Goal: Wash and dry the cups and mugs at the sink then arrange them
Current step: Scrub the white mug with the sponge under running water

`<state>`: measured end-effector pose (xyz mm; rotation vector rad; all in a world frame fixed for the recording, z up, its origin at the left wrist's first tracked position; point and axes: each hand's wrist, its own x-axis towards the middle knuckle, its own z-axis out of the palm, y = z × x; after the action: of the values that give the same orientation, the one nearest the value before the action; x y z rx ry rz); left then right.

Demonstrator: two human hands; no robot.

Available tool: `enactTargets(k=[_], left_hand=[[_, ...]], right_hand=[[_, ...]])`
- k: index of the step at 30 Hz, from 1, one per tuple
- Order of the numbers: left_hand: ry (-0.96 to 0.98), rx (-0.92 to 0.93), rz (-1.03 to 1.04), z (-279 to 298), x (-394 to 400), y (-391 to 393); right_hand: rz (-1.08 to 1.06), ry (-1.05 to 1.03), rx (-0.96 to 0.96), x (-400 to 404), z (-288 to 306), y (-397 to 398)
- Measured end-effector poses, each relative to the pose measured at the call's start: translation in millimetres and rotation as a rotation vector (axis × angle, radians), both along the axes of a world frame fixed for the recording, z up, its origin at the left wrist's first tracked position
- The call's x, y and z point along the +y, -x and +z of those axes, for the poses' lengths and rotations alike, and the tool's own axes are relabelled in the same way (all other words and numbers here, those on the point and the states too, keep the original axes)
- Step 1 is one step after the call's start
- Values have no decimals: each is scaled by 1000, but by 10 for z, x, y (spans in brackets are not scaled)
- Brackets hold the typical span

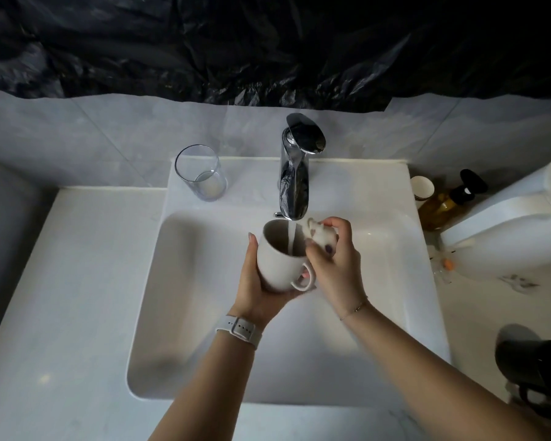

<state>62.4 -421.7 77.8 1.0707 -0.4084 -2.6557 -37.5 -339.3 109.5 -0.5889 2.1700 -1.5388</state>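
The white mug (279,256) is held above the middle of the sink (178,281), close to its back edge, and it is tilted so that its mouth looks up and toward the tap (295,173). This way the thin stream of water (290,237) falls directly inside it. The left hand (258,281) holds the mug from below and from the left, with the fingers curled around its body and the thumb along its left side; the handle points to the right, toward the other hand, so it does not disturb the grip. The right hand (331,259) is just beside the rim on the right, its fingers closed around a small white sponge or cloth (322,235), with dark spots. What exactly it is, I cannot tell. I think it is kept near the water so it becomes wet before it goes into the mug, so the washing of this mug is in progress.

On the back left corner of the sink surface stands an empty clear glass (201,173). At the back right edge are a small paper cup (422,186) and an amber pump bottle (449,202). A dark mug (535,361) stands on the counter at the right, near its front edge.
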Motion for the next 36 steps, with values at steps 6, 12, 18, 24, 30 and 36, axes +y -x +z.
enactTargets(k=[6,12,18,24,30,36], left_hand=[[72,-140,-116,-77,-125,-69],[134,-238,-194,-96,-180,-1],[179,-273,-231,-55,-178,124],[222,-238,-258,-90,-223,55],[162,-280,-150,-101,-164,39],[229,-306,-188,-141,-188,-37]], right_hand=[[388,-60,167,230,-120,212],[915,-240,573,152,-82,498],[1112,-476,627,-199,6,550],[1014,-481,308,-223,-55,539],[720,-354,415,-161,-107,450],[756,-329,223,-161,-157,229]])
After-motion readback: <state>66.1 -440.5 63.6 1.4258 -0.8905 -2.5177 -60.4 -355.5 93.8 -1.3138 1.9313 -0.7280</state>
